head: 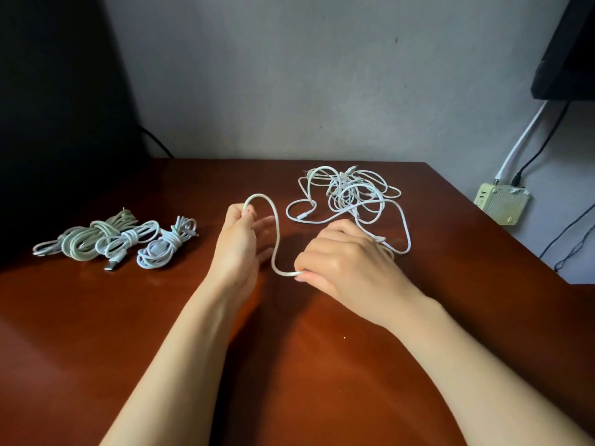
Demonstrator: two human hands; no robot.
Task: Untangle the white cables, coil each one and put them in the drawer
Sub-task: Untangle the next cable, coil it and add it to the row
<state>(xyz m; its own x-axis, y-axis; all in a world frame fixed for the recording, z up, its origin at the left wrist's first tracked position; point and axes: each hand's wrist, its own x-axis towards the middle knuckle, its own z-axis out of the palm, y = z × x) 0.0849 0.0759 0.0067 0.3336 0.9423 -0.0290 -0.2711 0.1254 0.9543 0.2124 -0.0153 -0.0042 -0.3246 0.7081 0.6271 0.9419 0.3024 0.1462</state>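
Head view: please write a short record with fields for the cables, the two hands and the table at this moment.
held cable: white, curves in an S shape between both hands
left hand: pinches the upper part of the held cable
right hand: fingers curled, pinches the lower part
tangle: white cables, knotted, on the table behind the right hand
coiled bundles: three, lying together on the left side
table: brown wood
drawer: not in view
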